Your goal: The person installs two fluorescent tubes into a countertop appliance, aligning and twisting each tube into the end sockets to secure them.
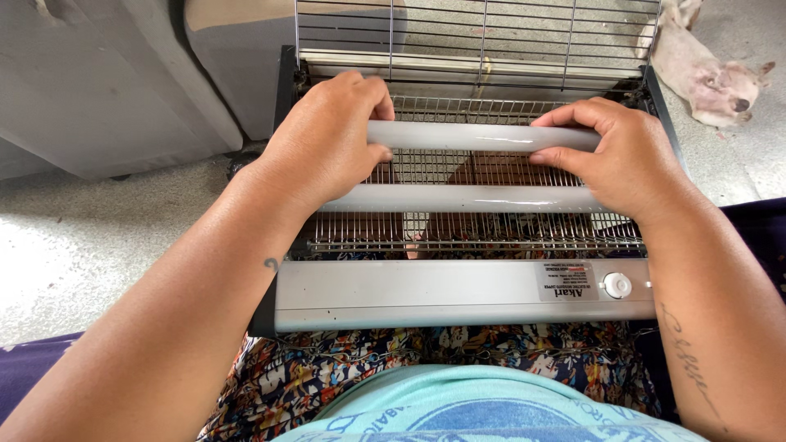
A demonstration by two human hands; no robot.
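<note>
A flat electric device with a silver front panel (pixel 426 295) and a wire grid rests on my lap. Two pale grey tubes run across it. My left hand (pixel 323 139) grips the left end of the upper tube (pixel 475 137), fingers curled over it. Gripping the right end of that same tube is my right hand (pixel 614 155). The lower tube (pixel 467 198) lies parallel just below, passing under both hands. An outer wire grille (pixel 479 37) is folded back at the far side. A white round knob (pixel 616 285) sits on the panel at the right.
A pale dog (pixel 708 69) lies on the speckled floor at the upper right. A grey sofa (pixel 106 90) stands at the upper left. My patterned skirt and light blue shirt fill the bottom of the view.
</note>
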